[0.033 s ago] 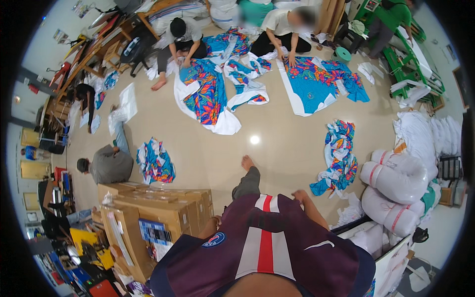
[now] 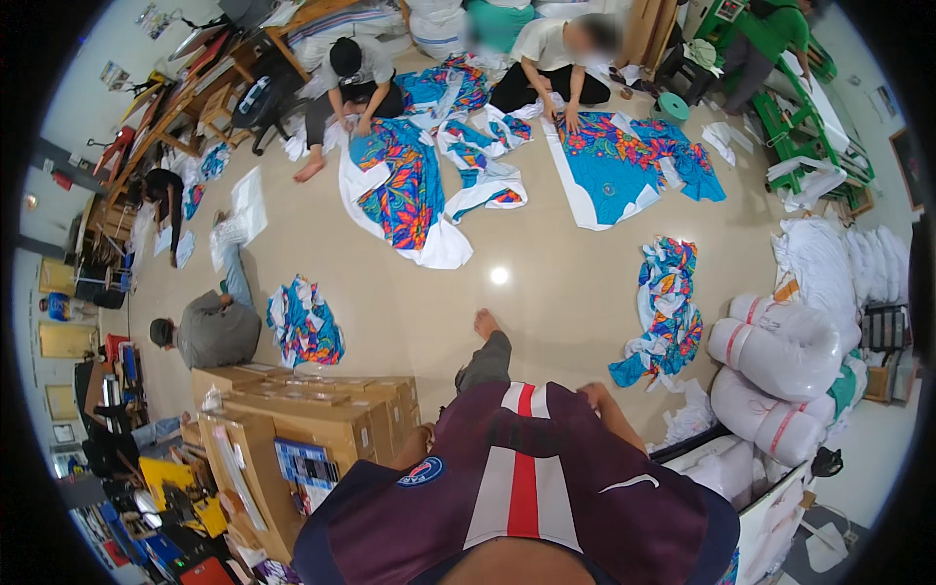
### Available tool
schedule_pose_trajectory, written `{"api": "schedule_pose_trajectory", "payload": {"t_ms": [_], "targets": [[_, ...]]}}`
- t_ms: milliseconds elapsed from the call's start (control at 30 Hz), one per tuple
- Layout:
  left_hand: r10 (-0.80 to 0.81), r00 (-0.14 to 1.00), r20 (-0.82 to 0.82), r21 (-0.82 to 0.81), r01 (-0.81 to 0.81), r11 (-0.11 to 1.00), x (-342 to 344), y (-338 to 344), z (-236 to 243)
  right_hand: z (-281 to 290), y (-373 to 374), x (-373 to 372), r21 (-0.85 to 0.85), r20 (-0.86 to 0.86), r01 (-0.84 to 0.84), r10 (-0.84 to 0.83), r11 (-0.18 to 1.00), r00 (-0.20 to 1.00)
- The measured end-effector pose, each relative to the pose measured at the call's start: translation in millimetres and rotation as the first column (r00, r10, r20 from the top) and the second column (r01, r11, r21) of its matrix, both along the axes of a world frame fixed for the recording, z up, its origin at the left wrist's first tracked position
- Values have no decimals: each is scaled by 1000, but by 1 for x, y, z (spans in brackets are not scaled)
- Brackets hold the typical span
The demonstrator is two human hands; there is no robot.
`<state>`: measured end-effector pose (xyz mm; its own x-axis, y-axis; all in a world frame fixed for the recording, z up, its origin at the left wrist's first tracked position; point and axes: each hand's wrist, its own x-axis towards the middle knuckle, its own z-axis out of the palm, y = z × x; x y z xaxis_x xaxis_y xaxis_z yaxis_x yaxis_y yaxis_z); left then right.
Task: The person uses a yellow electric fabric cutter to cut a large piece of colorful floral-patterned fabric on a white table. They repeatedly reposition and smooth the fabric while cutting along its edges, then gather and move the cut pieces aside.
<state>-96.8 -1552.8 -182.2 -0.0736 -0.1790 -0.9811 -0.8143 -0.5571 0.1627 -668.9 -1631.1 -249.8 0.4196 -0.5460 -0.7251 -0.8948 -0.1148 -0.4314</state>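
Note:
At the lower middle, my left hand (image 2: 425,435) hangs mostly hidden beside my striped dark maroon shirt (image 2: 522,492), near stacked cardboard boxes (image 2: 375,429). My right hand (image 2: 591,394) is at the shirt's other side, partly behind it; its fingers are too hidden to read. My bare foot (image 2: 485,324) rests on the tiled floor (image 2: 419,312). Ahead lie bright floral blue fabric pieces (image 2: 400,185), more pieces (image 2: 604,171) to their right, and crumpled heaps at left (image 2: 304,322) and right (image 2: 658,312). I see nothing held in either hand.
Two seated people (image 2: 351,93) (image 2: 546,73) handle fabric at the back; others sit at left (image 2: 210,327) (image 2: 166,205). A person in green (image 2: 775,49) stands by a green rack (image 2: 814,136). Wrapped white rolls (image 2: 775,351) are piled at right; a desk chair (image 2: 263,107) stands back left.
The view has shifted very slightly. My right hand shows a little less past the shirt; the fabric pieces lie as before.

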Motion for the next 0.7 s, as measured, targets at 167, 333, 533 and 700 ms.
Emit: {"api": "schedule_pose_trajectory", "payload": {"t_ms": [167,333,533,700], "targets": [[-266,964,12,-338,254,906,28,-204,-28,99,-45,33,249,-362,944,-884,214,296],[383,913,-140,-562,-392,728,13,-467,56,75,-186,42,231,-169,939,-940,253,295],[321,846,-426,-728,-531,433,0,-590,129,89,-377,138,233,116,879,-909,416,400],[502,841,-204,-573,-518,635,37,-513,45,84,-498,199,4,243,600,-583,800,775]]}}
